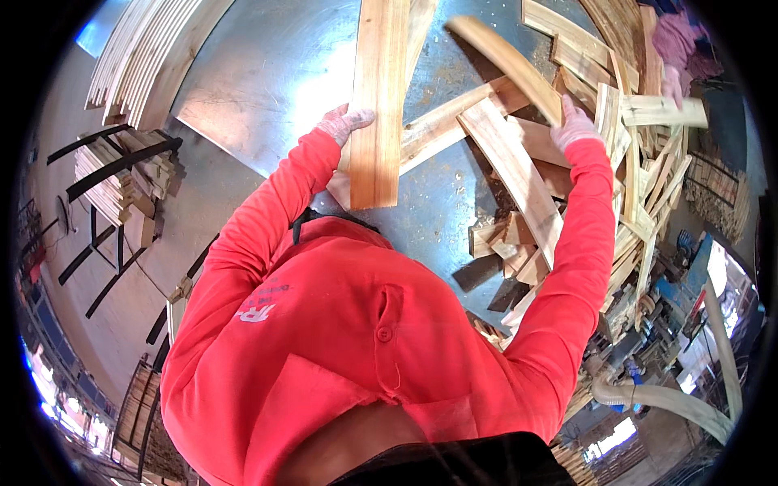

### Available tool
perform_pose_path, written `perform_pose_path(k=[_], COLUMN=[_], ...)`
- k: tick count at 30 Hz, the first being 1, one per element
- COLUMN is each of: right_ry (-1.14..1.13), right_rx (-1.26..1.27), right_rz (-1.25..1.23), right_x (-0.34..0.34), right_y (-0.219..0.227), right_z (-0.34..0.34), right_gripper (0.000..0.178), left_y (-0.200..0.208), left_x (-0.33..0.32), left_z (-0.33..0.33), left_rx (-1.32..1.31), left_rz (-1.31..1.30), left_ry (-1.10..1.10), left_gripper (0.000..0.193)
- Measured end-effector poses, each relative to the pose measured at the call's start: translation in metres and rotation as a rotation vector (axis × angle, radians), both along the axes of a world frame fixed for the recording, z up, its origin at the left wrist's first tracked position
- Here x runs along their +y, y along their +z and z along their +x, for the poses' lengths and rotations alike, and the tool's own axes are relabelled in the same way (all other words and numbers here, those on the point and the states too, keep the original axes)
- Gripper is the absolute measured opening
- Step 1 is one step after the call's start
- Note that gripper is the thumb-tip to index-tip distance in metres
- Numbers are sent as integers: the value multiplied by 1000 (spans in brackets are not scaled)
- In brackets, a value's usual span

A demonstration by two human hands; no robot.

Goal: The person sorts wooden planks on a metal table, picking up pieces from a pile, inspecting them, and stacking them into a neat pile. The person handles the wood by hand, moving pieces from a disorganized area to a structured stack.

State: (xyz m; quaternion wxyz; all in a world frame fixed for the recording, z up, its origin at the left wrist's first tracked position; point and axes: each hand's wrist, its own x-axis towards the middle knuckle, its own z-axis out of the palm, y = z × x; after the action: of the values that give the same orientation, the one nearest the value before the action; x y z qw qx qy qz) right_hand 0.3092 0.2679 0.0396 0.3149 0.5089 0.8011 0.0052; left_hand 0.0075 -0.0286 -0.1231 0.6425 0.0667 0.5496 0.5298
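A long, flat wooden board lies lengthwise ahead of me on the metal tabletop. My left hand, in a pale glove, is closed on its left edge, and one digit rests on the upper face. Out to the right, my gloved right hand grips the near end of a second board, slanting away to the far left and smeared by motion. Its fingers are partly hidden. Beneath that board, a pale plank and another board lie crosswise.
A jumbled heap of wooden pieces covers the right side. Boards stand stacked in a neat row at the far left, above a black metal rack. Another person's hand is near a board at the far right. Machinery with a hose stands lower right.
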Motion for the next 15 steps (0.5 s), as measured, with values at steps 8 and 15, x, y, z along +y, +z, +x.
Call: perform_pose_path(k=[8, 15], right_ry=[-452, -54], right_rx=[1429, 814], right_rz=[-517, -7], right_x=[-57, -156], right_y=[-31, -19], right_z=[-126, -123], right_gripper=[55, 85], left_y=[12, 46], left_x=[6, 0], left_z=[6, -1], left_rx=[-380, -292], left_rz=[49, 200], left_ry=[121, -4], left_gripper=[60, 70])
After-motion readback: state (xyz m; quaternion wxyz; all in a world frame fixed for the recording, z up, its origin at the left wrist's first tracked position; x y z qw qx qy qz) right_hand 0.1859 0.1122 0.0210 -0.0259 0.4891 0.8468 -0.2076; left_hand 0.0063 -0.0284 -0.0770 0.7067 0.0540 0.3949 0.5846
